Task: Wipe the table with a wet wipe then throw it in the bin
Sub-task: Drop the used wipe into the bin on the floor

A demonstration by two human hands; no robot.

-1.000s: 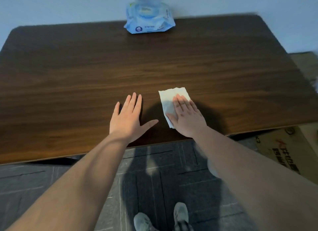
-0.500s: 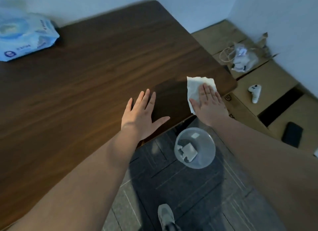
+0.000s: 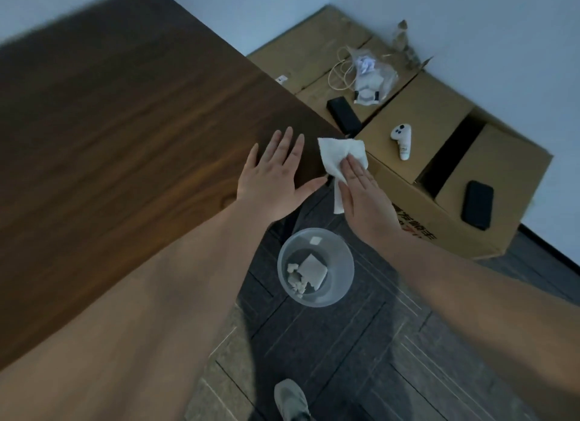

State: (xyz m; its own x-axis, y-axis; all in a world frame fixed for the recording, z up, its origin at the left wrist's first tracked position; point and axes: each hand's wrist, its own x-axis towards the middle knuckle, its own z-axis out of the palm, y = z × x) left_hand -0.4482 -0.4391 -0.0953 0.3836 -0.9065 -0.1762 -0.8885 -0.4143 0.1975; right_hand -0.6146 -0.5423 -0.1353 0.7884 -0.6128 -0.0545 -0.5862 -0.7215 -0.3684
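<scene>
White wet wipe (image 3: pixel 332 152): on the bench (image 3: pixel 125 122) corner, partly hanging off the edge, pressed under the right hand's (image 3: pixel 364 197) straight, close-set fingers (image 3: pixel 353 169). Left hand (image 3: pixel 273 182): flat alongside, fingers spread. Clear bin (image 3: pixel 342 248): on the floor below.

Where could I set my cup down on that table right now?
The table is bare wood from the left hand back to its far rounded corner. It is crowded only at the near right corner, where the left hand lies flat beside the right hand on the wet wipe.
</scene>
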